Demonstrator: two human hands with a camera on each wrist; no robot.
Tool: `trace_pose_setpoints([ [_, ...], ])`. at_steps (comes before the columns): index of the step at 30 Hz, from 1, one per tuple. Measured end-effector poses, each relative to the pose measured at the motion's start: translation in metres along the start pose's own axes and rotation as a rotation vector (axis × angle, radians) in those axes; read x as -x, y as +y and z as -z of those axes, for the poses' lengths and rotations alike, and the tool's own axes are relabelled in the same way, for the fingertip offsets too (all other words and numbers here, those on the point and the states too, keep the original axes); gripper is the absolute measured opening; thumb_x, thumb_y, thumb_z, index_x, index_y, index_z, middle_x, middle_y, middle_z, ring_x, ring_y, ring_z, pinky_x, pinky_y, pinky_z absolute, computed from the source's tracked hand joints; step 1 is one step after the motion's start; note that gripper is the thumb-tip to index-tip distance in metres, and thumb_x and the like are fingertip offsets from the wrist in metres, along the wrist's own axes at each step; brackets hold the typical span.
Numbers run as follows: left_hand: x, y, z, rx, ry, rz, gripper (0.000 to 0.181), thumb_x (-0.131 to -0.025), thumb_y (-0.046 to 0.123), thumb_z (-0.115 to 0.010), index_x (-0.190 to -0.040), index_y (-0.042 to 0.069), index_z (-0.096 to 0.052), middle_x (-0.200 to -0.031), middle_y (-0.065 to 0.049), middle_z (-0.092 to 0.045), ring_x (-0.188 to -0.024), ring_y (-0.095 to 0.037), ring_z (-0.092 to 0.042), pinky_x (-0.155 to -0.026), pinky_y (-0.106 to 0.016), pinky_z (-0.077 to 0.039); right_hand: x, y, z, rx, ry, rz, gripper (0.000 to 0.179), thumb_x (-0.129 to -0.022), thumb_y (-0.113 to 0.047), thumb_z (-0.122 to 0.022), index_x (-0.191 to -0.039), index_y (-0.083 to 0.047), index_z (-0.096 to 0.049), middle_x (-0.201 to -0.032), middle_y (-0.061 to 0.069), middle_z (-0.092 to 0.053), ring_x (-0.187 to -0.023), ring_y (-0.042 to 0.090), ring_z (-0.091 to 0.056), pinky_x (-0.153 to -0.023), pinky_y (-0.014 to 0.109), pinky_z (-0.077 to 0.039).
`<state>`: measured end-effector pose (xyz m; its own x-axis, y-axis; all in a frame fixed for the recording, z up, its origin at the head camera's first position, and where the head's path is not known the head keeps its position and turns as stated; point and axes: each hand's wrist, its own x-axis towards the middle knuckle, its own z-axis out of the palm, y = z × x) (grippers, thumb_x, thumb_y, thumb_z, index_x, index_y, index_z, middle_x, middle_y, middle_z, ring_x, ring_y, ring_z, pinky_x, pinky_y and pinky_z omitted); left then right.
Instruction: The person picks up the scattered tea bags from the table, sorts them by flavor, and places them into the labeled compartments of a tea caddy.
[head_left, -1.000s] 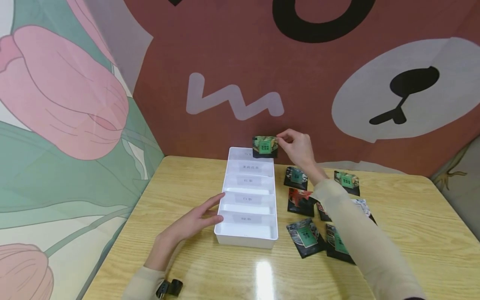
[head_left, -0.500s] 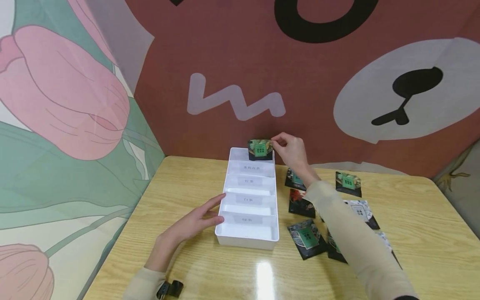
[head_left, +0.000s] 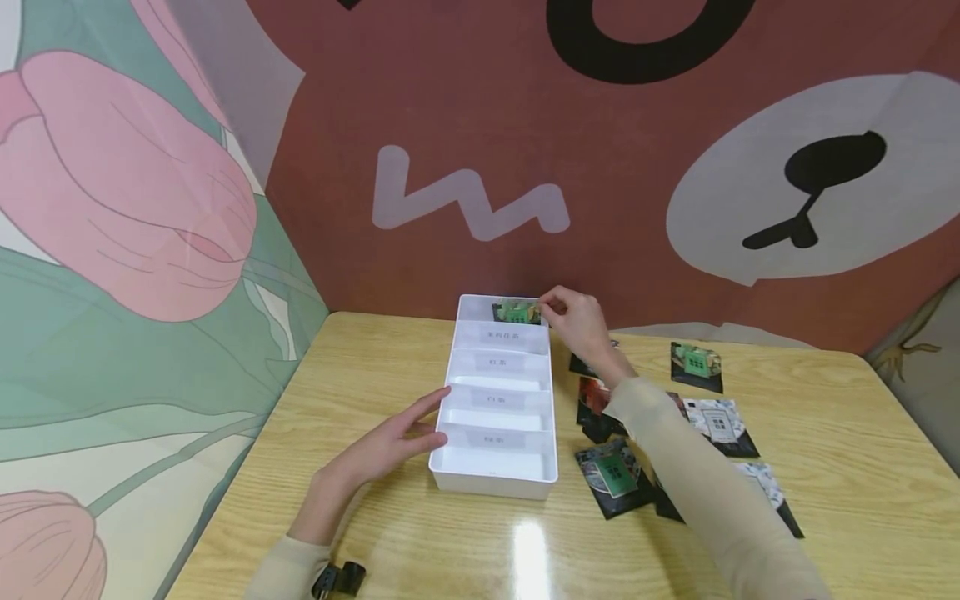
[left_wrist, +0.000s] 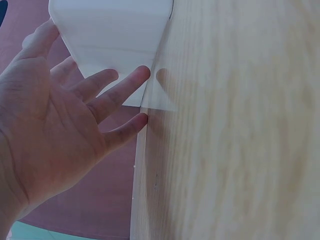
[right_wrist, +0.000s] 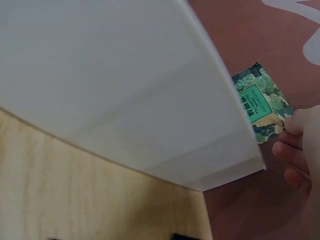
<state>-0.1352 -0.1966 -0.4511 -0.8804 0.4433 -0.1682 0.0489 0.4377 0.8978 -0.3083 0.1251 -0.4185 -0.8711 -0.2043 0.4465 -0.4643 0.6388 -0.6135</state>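
A green and black tea sachet (head_left: 516, 312), printed "Grape Oolong Tea" in the right wrist view, is partly down inside the farthest compartment of a white divided box (head_left: 491, 486). My right hand (head_left: 579, 325) pinches the sachet's upper right corner between thumb and fingers. The box wall hides the sachet's lower part in the right wrist view. My left hand (head_left: 381, 444) touches the box's left side with spread, mostly straight fingers and holds nothing. Labels with printed characters mark the box's compartments, and the nearer ones hold no sachets.
Right of the box lie several sachets on the wooden table (head_left: 360, 358): a green one (head_left: 696, 365), a white one (head_left: 722, 425), a red one (head_left: 592, 396) and a dark one with a green label (head_left: 615, 475). My right forearm covers some. A patterned wall stands behind.
My right hand has moved left and down with the tea sachet, bringing it from above the box's far end into the farthest compartment. My left hand stays on the box's side.
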Motion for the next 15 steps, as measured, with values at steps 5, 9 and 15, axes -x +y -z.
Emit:
trace_pose_setpoints([
  [5, 0.000, 0.001, 0.000, -0.003, 0.004, 0.007, 0.068, -0.095, 0.046, -0.064, -0.151, 0.052, -0.026, -0.160, 0.006, -0.032, -0.133, -0.026, -0.053, -0.110, -0.049, -0.042, 0.009, 0.005, -0.002, 0.008, -0.053, -0.009, 0.011, -0.097, -0.018, -0.065, -0.101, -0.012, -0.073, -0.096, 0.007, -0.074, -0.085, 0.022, -0.069, -0.077, 0.041, -0.058],
  [9, 0.001, 0.000, -0.001, -0.006, 0.001, 0.011, 0.068, -0.095, 0.046, -0.063, -0.151, 0.052, -0.026, -0.159, 0.005, -0.033, -0.132, -0.025, -0.054, -0.110, -0.049, -0.042, 0.013, 0.009, -0.003, 0.052, -0.062, 0.054, 0.010, -0.095, -0.018, -0.067, -0.099, -0.011, -0.074, -0.098, 0.006, -0.073, -0.090, 0.024, -0.064, -0.082, 0.042, -0.054],
  [15, 0.001, -0.001, 0.000, -0.012, 0.001, 0.007, 0.067, -0.096, 0.046, -0.063, -0.151, 0.053, -0.025, -0.160, 0.007, -0.032, -0.132, -0.024, -0.053, -0.110, -0.049, -0.042, 0.015, 0.016, -0.005, 0.118, -0.053, 0.123, 0.010, -0.091, -0.017, -0.071, -0.094, -0.010, -0.076, -0.104, 0.009, -0.070, -0.100, 0.031, -0.055, -0.093, 0.050, -0.044],
])
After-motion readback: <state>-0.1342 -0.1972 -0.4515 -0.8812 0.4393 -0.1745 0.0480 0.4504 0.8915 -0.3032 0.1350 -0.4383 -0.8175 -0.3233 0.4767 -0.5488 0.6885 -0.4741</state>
